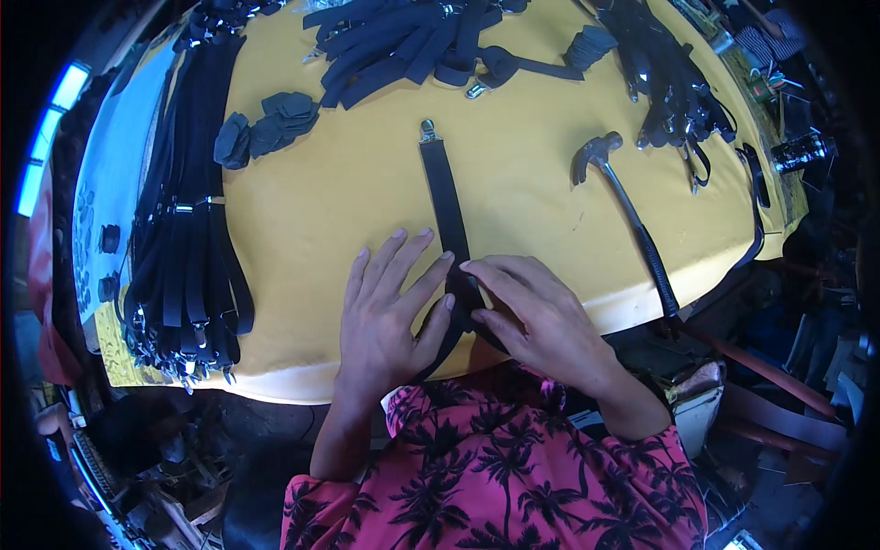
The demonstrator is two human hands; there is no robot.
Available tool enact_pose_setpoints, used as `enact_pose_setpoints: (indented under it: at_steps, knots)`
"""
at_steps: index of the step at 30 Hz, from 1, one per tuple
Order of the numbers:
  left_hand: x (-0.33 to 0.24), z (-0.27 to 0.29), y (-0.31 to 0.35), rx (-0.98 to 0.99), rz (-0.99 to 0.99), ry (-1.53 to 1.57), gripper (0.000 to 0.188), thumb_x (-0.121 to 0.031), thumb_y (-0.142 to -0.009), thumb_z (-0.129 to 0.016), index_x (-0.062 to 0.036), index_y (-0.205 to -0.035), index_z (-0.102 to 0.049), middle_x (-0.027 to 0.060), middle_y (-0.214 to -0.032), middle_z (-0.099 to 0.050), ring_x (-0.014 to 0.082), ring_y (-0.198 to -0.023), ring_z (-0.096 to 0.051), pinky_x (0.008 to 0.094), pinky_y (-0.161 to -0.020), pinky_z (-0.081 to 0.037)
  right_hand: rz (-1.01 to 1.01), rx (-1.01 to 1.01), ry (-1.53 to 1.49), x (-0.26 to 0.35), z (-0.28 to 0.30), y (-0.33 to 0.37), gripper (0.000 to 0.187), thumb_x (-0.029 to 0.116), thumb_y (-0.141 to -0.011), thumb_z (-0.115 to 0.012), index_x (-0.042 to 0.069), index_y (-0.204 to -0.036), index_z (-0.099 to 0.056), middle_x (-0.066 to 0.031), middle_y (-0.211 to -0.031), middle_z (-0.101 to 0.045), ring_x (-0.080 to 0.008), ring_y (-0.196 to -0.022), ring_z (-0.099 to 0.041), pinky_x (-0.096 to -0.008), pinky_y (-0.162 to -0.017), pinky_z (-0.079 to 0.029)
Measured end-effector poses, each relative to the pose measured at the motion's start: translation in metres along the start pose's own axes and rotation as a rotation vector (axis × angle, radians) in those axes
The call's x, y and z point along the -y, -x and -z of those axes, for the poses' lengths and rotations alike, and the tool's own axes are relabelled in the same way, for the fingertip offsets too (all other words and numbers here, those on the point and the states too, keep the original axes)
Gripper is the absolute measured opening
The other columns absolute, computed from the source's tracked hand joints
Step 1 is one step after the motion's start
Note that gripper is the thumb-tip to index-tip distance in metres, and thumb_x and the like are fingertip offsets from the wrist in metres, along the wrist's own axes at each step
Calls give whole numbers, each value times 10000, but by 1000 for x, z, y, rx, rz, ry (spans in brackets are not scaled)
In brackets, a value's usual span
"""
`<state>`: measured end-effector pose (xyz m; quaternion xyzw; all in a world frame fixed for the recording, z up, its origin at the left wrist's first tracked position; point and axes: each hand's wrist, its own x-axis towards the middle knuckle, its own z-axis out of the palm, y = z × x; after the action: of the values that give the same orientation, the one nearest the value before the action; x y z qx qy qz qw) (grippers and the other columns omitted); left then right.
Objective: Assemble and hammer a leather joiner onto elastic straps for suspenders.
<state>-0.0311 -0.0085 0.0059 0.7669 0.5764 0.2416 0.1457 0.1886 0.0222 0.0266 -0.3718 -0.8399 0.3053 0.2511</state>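
Observation:
A black elastic strap (pixel 445 197) with a metal clip (pixel 427 130) at its far end lies lengthwise on the yellow table (pixel 348 192). My left hand (pixel 385 312) lies flat with spread fingers, pressing the strap's near end where it splits into two branches. My right hand (pixel 532 316) presses on the same junction from the right, its fingers pinching the strap. The joint itself is hidden under my fingers.
A hammer (pixel 628 215) lies to the right, its handle over the table's edge. A row of finished black straps (pixel 188 266) hangs at the left. Small black leather patches (pixel 266 128) and a pile of straps (pixel 412 46) sit farther back. More straps with clips (pixel 674 92) lie at the far right.

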Motion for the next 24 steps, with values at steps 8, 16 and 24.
enact_pose_setpoints:
  at_steps: [8, 16, 24]
  knots:
    - [-2, -4, 3, -33, -11, -40, 433, -194, -947, -713, -120, -1374, -711, 112, -1524, -592, 373, -1460, -499, 561, -1229, -327, -286, -197, -10, 22, -36, 12, 696, 83, -881, -785, 35, -1512, -494, -205, -1147, -621, -369, -1067, -637, -467, -898, -545]
    - [-5, -8, 12, -148, -94, 0, 530, -144, -963, -701, -71, -1479, -604, 152, -1341, -686, 381, -1307, -611, 541, -1144, -434, -316, -243, -248, 24, -32, 11, 733, -32, -844, -795, 65, -1504, -491, -146, -1106, -604, -284, -999, -656, -398, -855, -550]
    - [-20, 0, 24, -3, 273, 1090, 451, -60, -998, -734, 31, -1420, -605, 61, -1176, -735, 131, -1070, -685, 317, -1004, -518, -286, -192, -920, 17, -2, 6, 732, -80, -905, -754, 73, -1556, -457, -76, -1187, -692, -113, -1038, -652, -276, -880, -529]
